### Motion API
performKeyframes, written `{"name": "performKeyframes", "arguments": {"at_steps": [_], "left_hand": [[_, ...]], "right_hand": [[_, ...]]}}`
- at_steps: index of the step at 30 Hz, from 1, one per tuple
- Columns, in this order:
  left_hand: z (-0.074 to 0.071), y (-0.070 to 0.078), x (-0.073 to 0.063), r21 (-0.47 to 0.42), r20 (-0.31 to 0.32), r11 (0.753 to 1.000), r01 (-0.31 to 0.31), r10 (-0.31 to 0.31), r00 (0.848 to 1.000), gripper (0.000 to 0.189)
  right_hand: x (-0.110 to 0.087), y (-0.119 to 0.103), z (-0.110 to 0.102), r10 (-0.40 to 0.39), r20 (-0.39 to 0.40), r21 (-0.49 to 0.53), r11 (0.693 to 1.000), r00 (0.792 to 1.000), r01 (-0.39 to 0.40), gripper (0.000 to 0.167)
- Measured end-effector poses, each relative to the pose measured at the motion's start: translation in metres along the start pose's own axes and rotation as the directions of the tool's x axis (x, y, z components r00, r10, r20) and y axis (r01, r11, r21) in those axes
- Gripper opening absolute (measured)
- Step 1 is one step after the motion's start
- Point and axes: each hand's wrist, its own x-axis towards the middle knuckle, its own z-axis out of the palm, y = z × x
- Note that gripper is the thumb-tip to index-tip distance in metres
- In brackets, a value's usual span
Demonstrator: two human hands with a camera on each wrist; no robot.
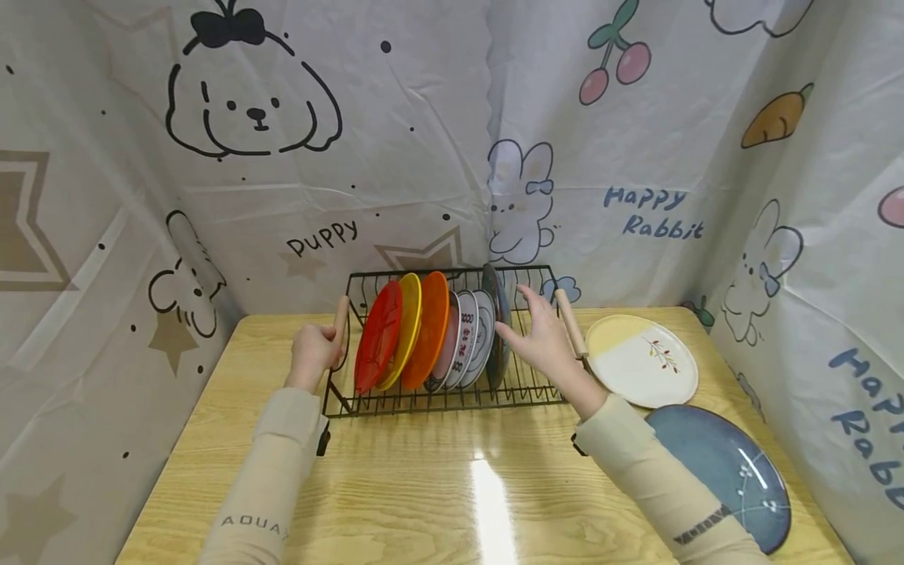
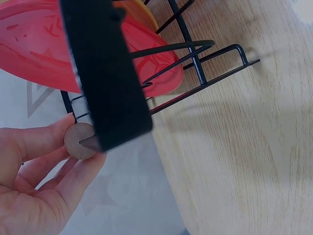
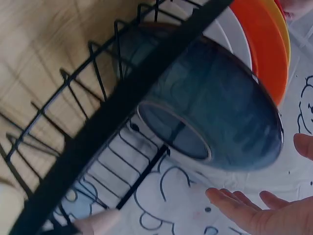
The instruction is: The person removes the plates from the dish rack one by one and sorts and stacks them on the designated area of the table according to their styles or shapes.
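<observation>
My left hand (image 1: 311, 355) grips the wooden handle (image 1: 342, 315) at the left end of a black wire dish rack (image 1: 523, 398); the left wrist view shows fingers and thumb around the handle's round end. Upright in the rack, from the left, lean a red plate (image 1: 379, 339), a yellow plate (image 1: 411, 287), an orange plate (image 1: 429, 329), several pale dishes (image 1: 484, 326) and a dark blue plate (image 3: 234, 112). My right hand (image 1: 545, 336) is spread beside the dark blue plate, thumb tip overlapping it in the head view, holding nothing.
Right of the rack lies a cream-and-yellow plate (image 1: 639, 369) with a twig pattern. Nearer, a large blue plate (image 1: 727, 471) lies partly behind my right sleeve. A second wooden handle (image 1: 570, 322) is at the rack's right end. Printed cloth (image 1: 424, 94) hangs around the wooden table (image 1: 395, 486).
</observation>
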Motion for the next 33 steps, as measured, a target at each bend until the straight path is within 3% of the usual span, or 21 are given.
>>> {"name": "performKeyframes", "arguments": {"at_steps": [13,18,27,33], "left_hand": [[0.001,0.0,0.0,-0.034,0.017,0.999,0.008,-0.008,1.0,0.032],[0.001,0.0,0.0,-0.046,0.015,0.999,0.013,-0.012,1.0,0.032],[0.002,-0.001,0.001,-0.054,0.014,0.998,0.015,-0.014,1.0,0.032],[0.002,0.0,0.001,-0.037,0.014,0.999,0.008,-0.007,1.0,0.032]], "right_hand": [[0.005,0.005,0.025,0.082,0.045,-0.055,0.995,0.996,-0.079,0.074],[0.008,0.006,0.033,0.104,0.061,-0.023,0.994,0.993,-0.103,0.075],[0.011,0.003,0.043,0.176,0.04,-0.111,0.979,0.984,-0.17,0.086],[0.012,0.003,0.049,0.166,-0.016,-0.167,0.972,0.986,-0.167,0.087]]}}
